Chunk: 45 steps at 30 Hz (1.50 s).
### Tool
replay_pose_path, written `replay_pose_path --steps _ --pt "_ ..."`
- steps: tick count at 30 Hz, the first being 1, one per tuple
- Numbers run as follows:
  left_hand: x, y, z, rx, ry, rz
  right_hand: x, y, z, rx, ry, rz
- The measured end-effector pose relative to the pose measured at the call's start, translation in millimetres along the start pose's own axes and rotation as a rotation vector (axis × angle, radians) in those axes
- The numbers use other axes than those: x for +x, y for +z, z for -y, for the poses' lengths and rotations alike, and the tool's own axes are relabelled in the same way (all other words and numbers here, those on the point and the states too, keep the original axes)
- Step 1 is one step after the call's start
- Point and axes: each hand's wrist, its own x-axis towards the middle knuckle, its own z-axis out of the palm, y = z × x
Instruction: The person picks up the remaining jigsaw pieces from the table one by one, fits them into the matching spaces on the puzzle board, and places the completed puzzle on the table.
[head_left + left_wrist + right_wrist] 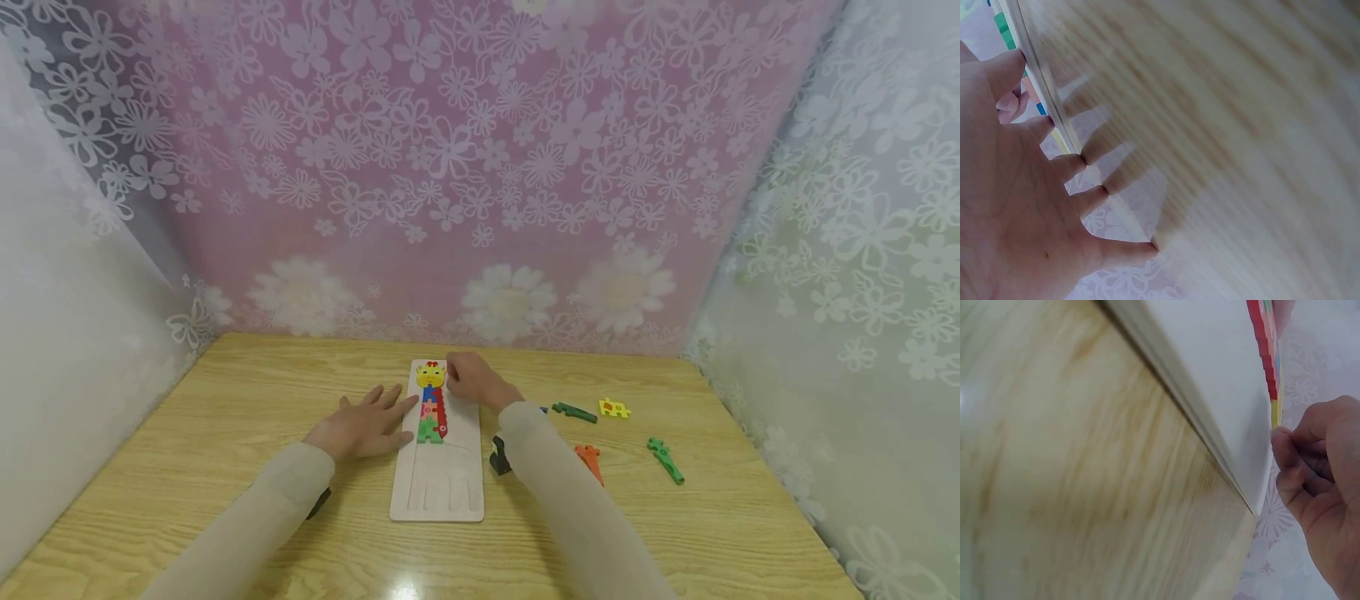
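A pale puzzle board lies lengthwise on the table, with a giraffe partly assembled on it. Its yellow giraffe head piece is at the far end; below come blue, pink and green pieces, with a red strip along their right side. My right hand has curled fingers, and its fingertips pinch the right edge of the head piece, as the right wrist view shows. My left hand lies with fingers spread, fingertips at the board's left edge and on the table beside it.
Right of the board lie loose puzzle pieces: dark green, yellow, orange and bright green. A bit of blue shows beside the right sleeve. Flowered cloth hangs behind the table.
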Motion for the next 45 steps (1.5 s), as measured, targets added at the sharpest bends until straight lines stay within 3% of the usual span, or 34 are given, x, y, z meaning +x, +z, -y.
replay_pose_path --steps 10,20,30,45 --pt "-0.1 -0.4 -1.1 -0.005 -0.004 0.002 -5.7 -9 -7 0.06 -0.034 -0.002" --pt "-2.4 0.6 -1.9 -0.004 0.0 -0.002 -10.2 -16 -10 0.103 -0.043 0.106" --pt "-3.1 -0.9 -2.7 0.001 -0.003 0.004 -10.2 -18 1 0.086 -0.087 0.168" --pt "-3.9 0.2 -2.2 -0.004 0.004 -0.004 -8.5 -18 7 0.065 -0.085 0.198"
